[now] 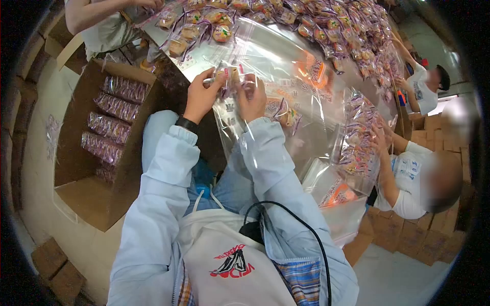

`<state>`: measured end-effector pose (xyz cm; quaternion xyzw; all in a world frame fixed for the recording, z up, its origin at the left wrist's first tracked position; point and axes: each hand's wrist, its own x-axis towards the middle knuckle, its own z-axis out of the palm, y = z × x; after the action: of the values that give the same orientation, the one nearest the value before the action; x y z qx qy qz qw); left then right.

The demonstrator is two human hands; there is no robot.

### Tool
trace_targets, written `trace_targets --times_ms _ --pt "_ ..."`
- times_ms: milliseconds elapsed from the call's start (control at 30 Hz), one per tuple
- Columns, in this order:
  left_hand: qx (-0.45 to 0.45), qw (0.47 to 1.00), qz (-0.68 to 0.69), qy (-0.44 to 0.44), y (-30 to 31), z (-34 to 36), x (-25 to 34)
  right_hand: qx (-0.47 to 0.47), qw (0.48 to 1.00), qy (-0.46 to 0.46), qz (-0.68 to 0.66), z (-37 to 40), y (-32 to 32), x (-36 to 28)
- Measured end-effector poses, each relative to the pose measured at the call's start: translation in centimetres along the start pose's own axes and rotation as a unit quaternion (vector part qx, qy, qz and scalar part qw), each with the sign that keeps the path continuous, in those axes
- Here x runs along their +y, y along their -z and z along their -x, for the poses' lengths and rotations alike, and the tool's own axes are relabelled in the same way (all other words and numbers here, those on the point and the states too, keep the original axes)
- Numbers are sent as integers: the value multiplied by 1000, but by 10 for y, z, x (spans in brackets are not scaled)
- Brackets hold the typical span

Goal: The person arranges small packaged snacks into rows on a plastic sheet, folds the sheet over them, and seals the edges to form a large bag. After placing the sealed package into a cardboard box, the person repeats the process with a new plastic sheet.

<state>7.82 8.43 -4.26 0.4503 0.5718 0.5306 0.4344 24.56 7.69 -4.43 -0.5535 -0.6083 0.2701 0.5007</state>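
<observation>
Fingertips nearly closed, a left hand (200, 97) pinches a large, clear plastic bag (228, 122) at the bench (193, 65)'s near-left edge; the right hand (251, 101) curls against the film, its hold unclear through glare. Handling such slack film calls for light, even pressure. Small, round, purple-printed packets (222, 33) lie beyond.

The surface (195, 62) is smooth and glossy, throwing back pale light. On it lie large clear plastic bags (278, 48), thin, shiny and creased, their printed orange patches (334, 194) bright. Heaped at the far side of the surface, small purple-and-clear plastic packets (357, 38) look crinkled and glossy. Left of the surface, the open brown cardboard box (92, 204) is matt, its inner walls smooth. The pale blue cloth jacket (153, 204), nearest the surface's front, looks soft and wrinkled, with a plaid cloth lining (301, 278).
</observation>
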Motion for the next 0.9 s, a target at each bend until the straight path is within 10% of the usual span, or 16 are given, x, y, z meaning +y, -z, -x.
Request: trace_targets --times_ms 67,133,200,300,667,900 --pt "14 999 -25 -16 3 1 -6 -16 995 -97 -5 1 3 -16" --pt "64 975 -160 -137 3 2 -9 17 994 100 38 1 -3 2" --pt "35 995 -81 -52 5 -2 -8 57 967 221 113 -4 -5 9" --pt "17 994 -95 -45 3 -2 -2 -16 986 82 143 -3 0 6" --pt "73 991 -3 -116 39 82 -13 -51 939 191 280 67 107 -41" --pt "65 990 -76 -94 57 114 -44 101 897 -27 428 93 126 -33"
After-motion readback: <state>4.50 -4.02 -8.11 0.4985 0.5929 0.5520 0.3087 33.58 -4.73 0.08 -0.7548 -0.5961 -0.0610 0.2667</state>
